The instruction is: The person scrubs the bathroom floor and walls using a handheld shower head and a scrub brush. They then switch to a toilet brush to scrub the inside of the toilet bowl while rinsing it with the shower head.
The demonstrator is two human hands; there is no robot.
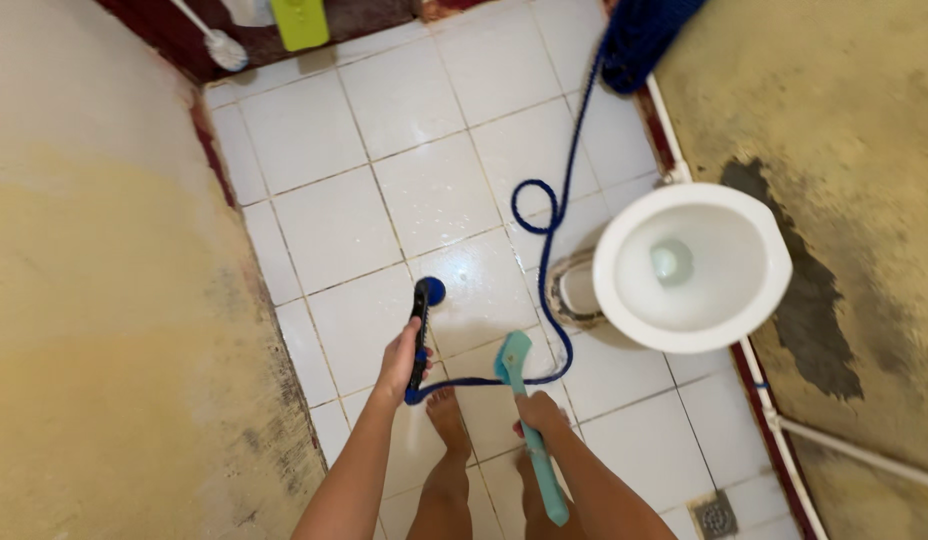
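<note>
Head view straight down into a small tiled bathroom. Left hand wrapped in a fist around the black handle of a hand shower, its blue round head pointing toward twelve o'clock, just above the wet white floor tiles. Blue hose running from the base of that handle toward three o'clock, passing behind the brush, then climbing toward twelve o'clock, with one loop, up to a dark blue bundle at the top edge. Right hand closed around the middle of a teal long-handled scrub brush, bristle head at twelve o'clock of the hand, free handle end at six o'clock over the forearm. Brush head just beside the hose, low over the floor; contact with the tile not discernible. Two bare feet between the forearms, toes toward twelve o'clock. White toilet bowl without seat at two o'clock of the right hand, water in its well, well apart from both hands. Metal floor drain at five o'clock near the bottom edge. Stained yellowish walls at nine and three o'clock, a white pipe along the right one. White toilet brush and a lime-green container far off at eleven o'clock.
</note>
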